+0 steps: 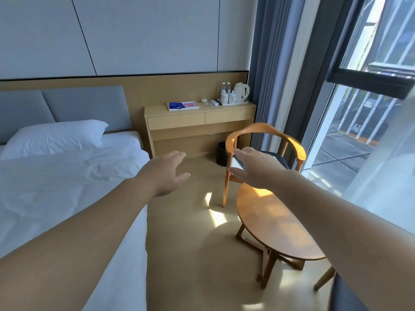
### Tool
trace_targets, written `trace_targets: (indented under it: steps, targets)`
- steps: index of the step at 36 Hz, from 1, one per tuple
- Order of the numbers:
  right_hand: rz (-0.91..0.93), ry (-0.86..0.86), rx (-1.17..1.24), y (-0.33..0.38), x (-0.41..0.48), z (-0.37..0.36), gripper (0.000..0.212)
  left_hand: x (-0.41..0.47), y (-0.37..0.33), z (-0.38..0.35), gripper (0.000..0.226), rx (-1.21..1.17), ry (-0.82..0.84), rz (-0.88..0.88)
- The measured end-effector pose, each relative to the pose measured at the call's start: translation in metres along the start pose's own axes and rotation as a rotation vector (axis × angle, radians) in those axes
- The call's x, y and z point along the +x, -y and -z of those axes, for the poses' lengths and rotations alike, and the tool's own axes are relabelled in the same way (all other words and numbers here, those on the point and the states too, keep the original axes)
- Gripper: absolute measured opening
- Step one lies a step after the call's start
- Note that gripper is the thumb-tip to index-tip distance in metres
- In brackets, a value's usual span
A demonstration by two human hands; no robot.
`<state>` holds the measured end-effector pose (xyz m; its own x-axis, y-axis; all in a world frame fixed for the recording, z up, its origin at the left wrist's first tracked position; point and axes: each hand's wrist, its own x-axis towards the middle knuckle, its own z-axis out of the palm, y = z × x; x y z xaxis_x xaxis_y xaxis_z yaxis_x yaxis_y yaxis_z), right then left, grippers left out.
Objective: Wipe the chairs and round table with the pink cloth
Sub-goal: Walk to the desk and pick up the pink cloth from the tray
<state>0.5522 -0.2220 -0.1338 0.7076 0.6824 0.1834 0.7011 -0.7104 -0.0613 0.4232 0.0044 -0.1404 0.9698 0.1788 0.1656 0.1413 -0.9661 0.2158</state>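
Pink cloth [189,105]: small, flat, folded rectangle, bright pink.
Location: white rectangular tray [183,109] on light wooden desk [157,108], 12 o'clock, far end of room.
Folded blue cloth [176,105]: on same tray, just beside pink cloth at its 9 o'clock.
Left hand [167,173]: fingers straight, spread, empty, raised over floor.
Right hand [253,167]: fingers straight, empty, raised in front of orange wooden armchair [267,131].
Round wooden table [276,230]: 5 o'clock, just beside armchair, sunlit patch on top.
Both hands well apart from pink cloth.
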Motion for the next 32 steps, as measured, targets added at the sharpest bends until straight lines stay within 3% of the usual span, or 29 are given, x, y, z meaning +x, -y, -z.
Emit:
trace_targets:
  steps: [11, 32]
  targets:
    - [0.029, 0.075, 0.005, -0.004, 0.064, -0.031, 0.059, 0.049, 0.046, -0.024, 0.067, -0.02, 0.02, 0.061]
    - [-0.025, 0.143, -0.011, 0.022, 0.267, -0.095, 0.052, 0.205, 0.198, -0.045, 0.064, -0.041, 0.096, 0.035]
